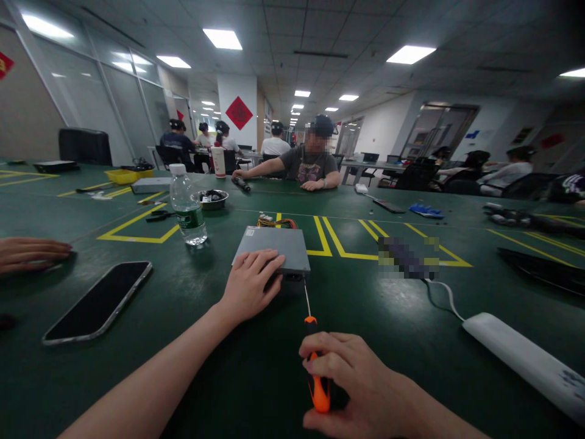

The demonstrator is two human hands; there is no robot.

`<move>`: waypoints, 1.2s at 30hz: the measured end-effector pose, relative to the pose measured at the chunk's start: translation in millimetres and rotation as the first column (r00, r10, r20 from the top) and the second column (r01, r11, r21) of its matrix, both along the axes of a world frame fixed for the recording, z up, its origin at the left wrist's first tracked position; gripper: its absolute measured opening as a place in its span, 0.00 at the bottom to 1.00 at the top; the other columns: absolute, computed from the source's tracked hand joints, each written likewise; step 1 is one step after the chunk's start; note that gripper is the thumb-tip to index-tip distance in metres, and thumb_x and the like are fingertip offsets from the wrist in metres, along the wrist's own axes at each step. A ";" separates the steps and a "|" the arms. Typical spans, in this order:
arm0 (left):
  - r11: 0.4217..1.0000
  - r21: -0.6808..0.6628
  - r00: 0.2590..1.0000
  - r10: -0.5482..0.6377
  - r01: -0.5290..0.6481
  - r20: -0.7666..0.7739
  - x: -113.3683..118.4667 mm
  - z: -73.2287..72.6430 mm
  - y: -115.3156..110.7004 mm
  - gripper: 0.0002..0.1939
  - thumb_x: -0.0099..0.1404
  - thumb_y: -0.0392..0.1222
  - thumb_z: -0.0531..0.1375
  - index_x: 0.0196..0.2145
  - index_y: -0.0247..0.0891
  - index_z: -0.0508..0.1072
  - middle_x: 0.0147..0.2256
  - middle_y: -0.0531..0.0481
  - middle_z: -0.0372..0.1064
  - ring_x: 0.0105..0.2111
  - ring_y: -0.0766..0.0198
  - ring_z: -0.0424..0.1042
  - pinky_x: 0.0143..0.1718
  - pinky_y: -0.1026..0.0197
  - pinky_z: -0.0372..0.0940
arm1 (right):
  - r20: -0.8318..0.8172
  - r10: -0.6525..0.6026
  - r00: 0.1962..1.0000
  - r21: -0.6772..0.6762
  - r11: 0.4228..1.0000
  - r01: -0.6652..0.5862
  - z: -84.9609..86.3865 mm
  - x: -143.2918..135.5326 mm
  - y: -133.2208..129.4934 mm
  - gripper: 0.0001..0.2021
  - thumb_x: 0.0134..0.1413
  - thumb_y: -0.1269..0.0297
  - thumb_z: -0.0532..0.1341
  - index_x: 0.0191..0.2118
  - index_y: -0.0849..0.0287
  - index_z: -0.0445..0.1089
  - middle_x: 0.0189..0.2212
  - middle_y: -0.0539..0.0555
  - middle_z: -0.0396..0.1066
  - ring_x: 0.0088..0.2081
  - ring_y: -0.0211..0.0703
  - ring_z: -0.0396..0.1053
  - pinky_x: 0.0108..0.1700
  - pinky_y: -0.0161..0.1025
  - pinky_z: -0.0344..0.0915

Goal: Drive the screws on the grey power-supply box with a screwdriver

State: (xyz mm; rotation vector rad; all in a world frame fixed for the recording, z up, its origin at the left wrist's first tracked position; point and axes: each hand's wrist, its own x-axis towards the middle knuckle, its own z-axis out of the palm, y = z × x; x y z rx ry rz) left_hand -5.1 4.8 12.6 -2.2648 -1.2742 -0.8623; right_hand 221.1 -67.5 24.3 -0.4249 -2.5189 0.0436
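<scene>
The right fingers (333, 364) are partly closed in a loose curl about the orange-and-black handle of a screwdriver (320, 399), with the thumb near the butt end. Ahead of them the thin shaft points away to the near edge of a grey metal box (278, 241), close to its right corner; whether the tip touches it I cannot tell. The left fingers (262, 262), slightly spread, lie flat on top of the box, near its front edge, and grip nothing. Just beyond these fingers, coloured wires (286, 223) come out at the far side of the box, which rests on the green tabletop (237, 390). To the left of the left fingers stands a water bottle (187, 210), with a metal bowl (214, 205) behind it; a phone (98, 302) lies farther left and nearer. Well to the right of the right fingers is a white power strip (525, 360). Farthest ahead, across the tabletop, sits a person (311, 164) in a dark cap.
</scene>
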 end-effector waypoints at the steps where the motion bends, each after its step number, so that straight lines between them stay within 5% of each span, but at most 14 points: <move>1: 1.000 -0.004 1.000 0.000 0.000 -0.002 0.0 0.1 0.0 0.17 0.63 0.42 0.51 0.50 0.41 0.65 0.49 0.46 0.66 0.49 0.57 0.63 0.47 0.52 0.54 | 0.030 0.009 1.000 -0.007 1.000 -0.009 1.6 0.2 0.3 0.17 0.55 0.50 0.52 0.43 0.59 0.60 0.39 0.56 0.68 0.36 0.38 0.69 0.39 0.36 0.64; 5: 1.000 -0.003 1.000 -0.002 0.002 -0.002 0.0 0.4 -0.2 0.17 0.63 0.42 0.51 0.50 0.41 0.65 0.50 0.46 0.65 0.49 0.56 0.63 0.47 0.52 0.54 | 0.085 0.025 0.996 0.060 0.998 -0.030 8.7 -1.6 -0.3 0.15 0.59 0.55 0.50 0.46 0.58 0.62 0.40 0.56 0.68 0.36 0.38 0.69 0.37 0.36 0.64; 14: 1.000 -0.006 1.000 0.000 0.000 -0.003 -0.2 0.6 -0.2 0.17 0.63 0.43 0.51 0.50 0.41 0.65 0.50 0.46 0.65 0.49 0.56 0.63 0.47 0.52 0.54 | -0.159 0.062 0.985 0.233 0.972 -0.023 3.5 0.4 -0.8 0.12 0.59 0.57 0.52 0.41 0.61 0.59 0.35 0.56 0.72 0.30 0.36 0.70 0.33 0.34 0.65; 36: 1.000 0.005 1.000 -0.012 0.012 0.012 -1.1 0.8 -0.3 0.17 0.63 0.42 0.51 0.50 0.41 0.65 0.50 0.46 0.65 0.49 0.57 0.63 0.47 0.52 0.54 | -0.140 0.075 0.987 0.221 0.974 -0.043 0.1 -21.9 4.6 0.14 0.59 0.56 0.50 0.42 0.62 0.59 0.35 0.58 0.72 0.36 0.38 0.71 0.37 0.34 0.67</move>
